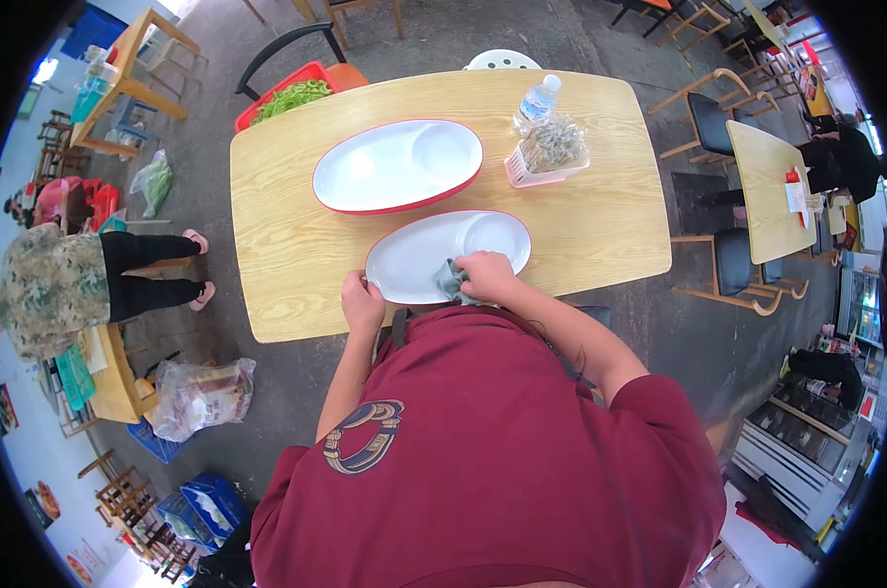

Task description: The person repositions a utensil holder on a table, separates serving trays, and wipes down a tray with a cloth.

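Observation:
Close to my body, a white oval plate (pixel 409 257) with a red rim and a round compartment at its right end lies on the wooden table (pixel 600 235). My left hand (pixel 363 302) grips the plate's left edge, fingers closed on it. A grey-green cloth (pixel 450 280) is bunched under my right hand (pixel 487 275), whose fingers are closed around it and press it on the plate's near side. Just beyond is a larger red-and-white oval plate (pixel 365 167), also with a round compartment.
A white basket (pixel 534 177) of wrapped items and a water bottle (pixel 536 105) stand at the back right. Behind the table's left corner is a red basket of greens (pixel 295 99). A person in camouflage (pixel 56 284) stands at the left; another person (pixel 840 157) is at the right.

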`<state>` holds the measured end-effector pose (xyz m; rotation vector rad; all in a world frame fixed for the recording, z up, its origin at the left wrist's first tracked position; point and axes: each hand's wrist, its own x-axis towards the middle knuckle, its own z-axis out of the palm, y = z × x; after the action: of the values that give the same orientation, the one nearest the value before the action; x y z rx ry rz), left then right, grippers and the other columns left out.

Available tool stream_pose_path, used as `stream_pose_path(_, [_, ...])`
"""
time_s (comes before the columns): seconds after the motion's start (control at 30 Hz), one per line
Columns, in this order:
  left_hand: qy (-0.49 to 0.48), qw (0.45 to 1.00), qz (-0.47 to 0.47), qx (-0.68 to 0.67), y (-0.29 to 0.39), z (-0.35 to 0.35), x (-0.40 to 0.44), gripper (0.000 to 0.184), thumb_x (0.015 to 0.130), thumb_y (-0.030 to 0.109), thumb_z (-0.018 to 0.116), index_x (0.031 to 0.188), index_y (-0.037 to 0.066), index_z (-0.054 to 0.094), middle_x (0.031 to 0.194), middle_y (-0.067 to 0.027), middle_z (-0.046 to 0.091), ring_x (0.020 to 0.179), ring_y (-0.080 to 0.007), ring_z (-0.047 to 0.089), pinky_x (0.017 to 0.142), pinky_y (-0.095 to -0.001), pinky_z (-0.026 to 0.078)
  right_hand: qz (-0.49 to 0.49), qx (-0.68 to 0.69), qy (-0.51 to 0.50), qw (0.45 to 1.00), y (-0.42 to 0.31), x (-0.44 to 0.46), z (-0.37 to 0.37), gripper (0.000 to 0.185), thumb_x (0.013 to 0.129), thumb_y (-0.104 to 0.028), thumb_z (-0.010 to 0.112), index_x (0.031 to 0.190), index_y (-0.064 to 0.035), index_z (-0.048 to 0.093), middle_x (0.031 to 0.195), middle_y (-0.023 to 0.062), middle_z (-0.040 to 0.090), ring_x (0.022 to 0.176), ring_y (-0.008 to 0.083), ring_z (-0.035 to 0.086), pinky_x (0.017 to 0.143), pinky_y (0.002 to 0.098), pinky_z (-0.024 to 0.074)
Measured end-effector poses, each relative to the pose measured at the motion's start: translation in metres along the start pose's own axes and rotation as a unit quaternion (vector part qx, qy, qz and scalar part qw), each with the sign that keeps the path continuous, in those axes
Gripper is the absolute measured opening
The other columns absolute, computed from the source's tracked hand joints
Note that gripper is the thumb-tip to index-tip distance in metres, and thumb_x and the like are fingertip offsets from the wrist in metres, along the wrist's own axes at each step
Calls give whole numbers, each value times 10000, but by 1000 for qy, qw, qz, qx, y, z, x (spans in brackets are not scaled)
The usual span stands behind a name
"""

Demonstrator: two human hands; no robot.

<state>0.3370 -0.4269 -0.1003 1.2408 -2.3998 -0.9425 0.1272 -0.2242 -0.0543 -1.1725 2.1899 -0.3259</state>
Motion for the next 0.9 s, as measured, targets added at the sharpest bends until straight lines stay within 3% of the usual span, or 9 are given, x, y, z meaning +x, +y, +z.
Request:
stream_pose_path(0.07, [7, 1000, -4, -3, 4, -1, -2, 194, 877, 25, 633, 1058, -34, 669, 856, -194, 696, 814, -367, 687, 764, -469, 538, 11, 27, 56, 998, 10, -4, 2, 283, 744, -208, 703, 1019, -153, 742, 920, 154, 735, 879, 379, 721, 764, 495, 569])
stream_pose_path(0.17, [-35, 999, -41, 7, 5, -4, -2, 302, 880, 46, 644, 1172, -32, 650, 994, -219, 696, 915, -372, 691, 831, -453, 545, 30, 52, 155, 986, 19, -3, -6, 291, 753, -233, 702, 1026, -142, 741, 915, 163, 726, 866, 385, 712, 764, 505, 566])
stream_pose_path(0.27, [21, 998, 3, 54, 9, 0, -7, 476, 871, 99, 683, 1321, -27, 590, 1240, -277, 622, 1143, -410, 625, 993, -466, 500, 26, 85, 237, 967, 26, 11, -21, 306, 773, -267, 699, 1037, -115, 731, 932, 176, 707, 878, 385, 699, 778, 515, 559])
stream_pose_path(0.37, [12, 990, 99, 101, 25, -2, -4, 642, 859, 211, 735, 1435, 19, 527, 1471, -336, 447, 1368, -486, 444, 1143, -524, 380, -19, 68, 247, 966, 28, 30, -20, 343, 786, -309, 714, 1069, -113, 728, 1029, 190, 671, 974, 383, 671, 825, 509, 547])
stream_pose_path(0.47, [-38, 972, 190, 131, 32, 10, -1, 762, 831, 352, 785, 1490, 80, 514, 1594, -360, 292, 1464, -546, 286, 1193, -601, 276, -15, -55, 195, 979, 18, 39, -11, 455, 796, -374, 753, 1175, -123, 731, 1080, 197, 624, 1036, 381, 634, 886, 493, 535])
stream_pose_path(0.57, [-85, 963, 170, 191, 38, 18, -1, 878, 815, 492, 792, 1546, 125, 472, 1660, -345, 159, 1523, -536, 177, 1206, -651, 210, -14, -61, 182, 981, 7, 34, -17, 479, 797, -426, 771, 1176, -136, 730, 1104, 200, 604, 1080, 385, 614, 912, 506, 517])
stream_pose_path(0.67, [-113, 966, 105, 206, 39, 21, -5, 948, 801, 539, 793, 1580, 133, 439, 1688, -332, 85, 1545, -539, 127, 1206, -679, 176, -13, -59, 190, 980, 14, 33, -12, 489, 801, -437, 777, 1191, -145, 720, 1120, 204, 610, 1087, 384, 618, 916, 503, 511])
stream_pose_path(0.77, [-115, 968, 93, 204, 37, 21, -6, 970, 792, 546, 801, 1590, 141, 426, 1699, -323, 46, 1555, -539, 101, 1210, -677, 170, 10, -69, 203, 977, 27, 34, -5, 444, 821, -402, 760, 1185, -153, 711, 1110, 197, 630, 1088, 380, 628, 932, 507, 501])
stream_pose_path(0.9, [-118, 967, 84, 207, 40, 20, -7, 985, 789, 558, 801, 1598, 150, 415, 1697, -328, 44, 1555, -541, 97, 1211, -675, 173, 25, -100, 183, 978, 26, 37, -14, 340, 839, -310, 724, 1137, -147, 706, 1005, 180, 686, 986, 382, 678, 863, 514, 533])
